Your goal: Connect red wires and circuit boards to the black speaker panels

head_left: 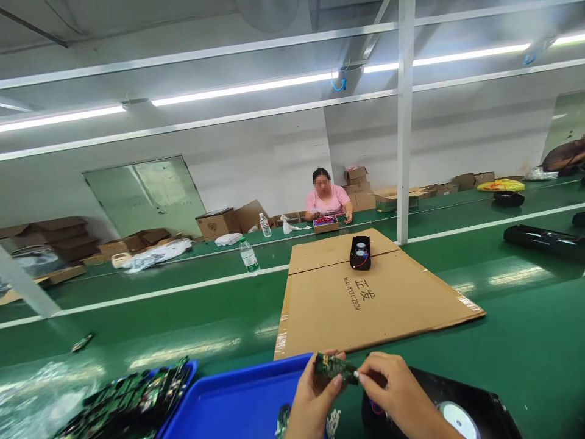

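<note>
My left hand (313, 399) holds up a small green circuit board (335, 367), thumb in front and fingers behind. At the board's right end, my right hand (393, 384) pinches a tiny white connector (356, 375) between thumb and fingertips; whether it is seated in the board I cannot tell. Beneath the right forearm lies a black speaker housing (484, 402) with a round silver part, partly covered by the arm. A blue tray (237, 402) sits below and left of my hands. Inside its right side are another board (283, 421) and small white connectors (333, 422), partly hidden.
Many green boards (128, 402) are heaped at left, beside clear plastic wrap (41, 396). Ahead lies a flat cardboard sheet (329, 311) bearing a small black speaker unit (361, 253). A water bottle (249, 256) stands on the bench. A person in pink (326, 198) sits across.
</note>
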The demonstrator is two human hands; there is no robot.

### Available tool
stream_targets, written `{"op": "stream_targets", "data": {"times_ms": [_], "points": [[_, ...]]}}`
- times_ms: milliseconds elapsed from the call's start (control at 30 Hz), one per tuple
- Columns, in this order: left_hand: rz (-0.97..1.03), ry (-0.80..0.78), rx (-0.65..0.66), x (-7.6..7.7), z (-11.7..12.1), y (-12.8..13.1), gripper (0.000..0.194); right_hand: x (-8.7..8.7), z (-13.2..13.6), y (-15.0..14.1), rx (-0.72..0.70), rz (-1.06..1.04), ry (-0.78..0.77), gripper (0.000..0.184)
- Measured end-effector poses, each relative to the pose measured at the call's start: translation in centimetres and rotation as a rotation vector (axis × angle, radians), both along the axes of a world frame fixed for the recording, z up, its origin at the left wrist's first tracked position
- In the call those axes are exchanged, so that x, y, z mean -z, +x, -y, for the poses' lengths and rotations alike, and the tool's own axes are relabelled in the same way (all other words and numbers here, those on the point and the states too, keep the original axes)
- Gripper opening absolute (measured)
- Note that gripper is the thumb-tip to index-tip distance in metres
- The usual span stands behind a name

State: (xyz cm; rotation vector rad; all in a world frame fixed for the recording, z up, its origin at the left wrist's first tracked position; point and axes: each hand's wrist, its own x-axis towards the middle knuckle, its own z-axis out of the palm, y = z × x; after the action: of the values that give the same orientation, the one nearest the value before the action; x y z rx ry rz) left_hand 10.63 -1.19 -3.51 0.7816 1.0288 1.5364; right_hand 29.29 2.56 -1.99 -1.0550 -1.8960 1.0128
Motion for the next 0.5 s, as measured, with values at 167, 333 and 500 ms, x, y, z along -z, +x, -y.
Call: {"op": "stream_targets", "data": {"times_ms": [167, 333, 500], "points": [[-0.131, 0.028, -0.054, 1.0, 0.6, 1.0, 0.058, 1.9, 0.7, -0.6, -0.050, 0.086, 0.193, 0.016], [-0.210, 0.038, 0.010, 2.1, 1.2, 1.4, 0.058, 2.1, 1.2, -0.8, -0.042, 0.162, 0.241, 0.014], [-0.279, 0.059, -0.065, 1.5, 1.5, 1.6, 0.044, 1.9, 1.5, -0.9, 0.000, 0.189, 0.254, 0.016]]}}
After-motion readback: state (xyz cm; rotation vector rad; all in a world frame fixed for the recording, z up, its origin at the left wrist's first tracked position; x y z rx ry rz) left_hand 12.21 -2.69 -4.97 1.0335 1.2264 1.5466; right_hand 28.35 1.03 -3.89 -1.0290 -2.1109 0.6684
